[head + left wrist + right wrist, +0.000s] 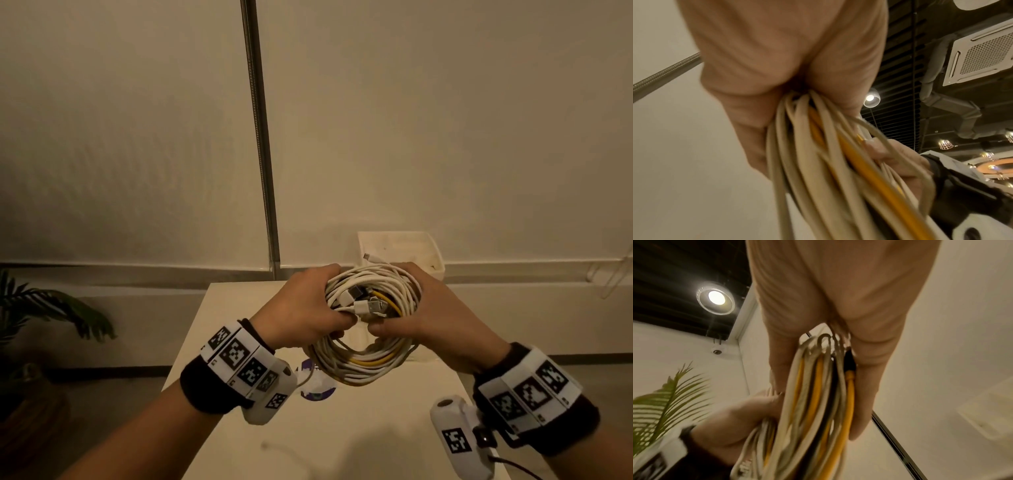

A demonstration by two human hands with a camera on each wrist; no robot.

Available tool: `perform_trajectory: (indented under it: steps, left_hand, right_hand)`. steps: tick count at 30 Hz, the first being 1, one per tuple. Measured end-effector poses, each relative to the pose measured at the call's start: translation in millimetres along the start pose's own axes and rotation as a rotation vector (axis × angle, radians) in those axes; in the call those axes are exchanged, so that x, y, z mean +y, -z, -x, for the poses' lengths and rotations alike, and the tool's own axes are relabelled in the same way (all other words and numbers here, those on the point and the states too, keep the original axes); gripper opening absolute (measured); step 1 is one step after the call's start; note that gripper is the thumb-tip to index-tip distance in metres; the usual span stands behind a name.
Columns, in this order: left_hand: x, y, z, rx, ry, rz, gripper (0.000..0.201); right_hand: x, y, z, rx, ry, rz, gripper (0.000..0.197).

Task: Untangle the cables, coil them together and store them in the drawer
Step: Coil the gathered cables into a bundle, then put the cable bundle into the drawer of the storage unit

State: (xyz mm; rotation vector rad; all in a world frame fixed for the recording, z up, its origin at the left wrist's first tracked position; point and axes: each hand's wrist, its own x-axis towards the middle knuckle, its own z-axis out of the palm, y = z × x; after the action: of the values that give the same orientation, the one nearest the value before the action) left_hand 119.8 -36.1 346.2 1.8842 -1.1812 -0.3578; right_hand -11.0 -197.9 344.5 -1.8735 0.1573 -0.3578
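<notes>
A coil of white and yellow cables (368, 356) hangs in the air above the white table (342, 428), with several USB plugs (363, 301) gathered at its top. My left hand (308, 315) grips the coil's left side, fingers curled round the strands. My right hand (428, 315) grips the right side the same way. The left wrist view shows the cable bundle (818, 162) running out of my closed left hand (777, 73). In the right wrist view the strands (818, 394), one with a black plug, pass through my right hand (828, 305).
An open white drawer box (404, 246) stands behind the table by the wall. A purple and white round object (317, 390) lies on the table under the coil. A potted palm (44, 308) stands at the left. A metal pole (260, 137) runs up the wall.
</notes>
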Motion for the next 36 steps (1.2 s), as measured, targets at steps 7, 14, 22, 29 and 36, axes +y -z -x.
perform_trajectory:
  steps: [7, 14, 22, 29, 36]
  left_hand:
    - [-4.1, -2.2, 3.0, -0.004, -0.009, -0.149, 0.025]
    - [-1.0, -7.0, 6.4, -0.044, -0.01, -0.267, 0.024]
    - [4.4, -9.1, 8.3, -0.132, -0.077, -0.409, 0.028]
    - [-1.2, -7.6, 4.1, -0.219, -0.056, -0.335, 0.035]
    - [1.0, -6.5, 0.7, -0.242, 0.064, -0.217, 0.064]
  right_hand:
    - [1.1, -5.3, 2.1, -0.063, 0.029, -0.04, 0.057]
    - [-6.9, 4.3, -0.2, -0.297, -0.08, -0.01, 0.052]
    - [2.1, -0.7, -1.4, -0.503, -0.318, -0.096, 0.051]
    - [3.7, -13.5, 5.2, -0.411, -0.232, -0.077, 0.045]
    - [13.1, -20.6, 8.1, -0.272, -0.257, 0.005, 0.021]
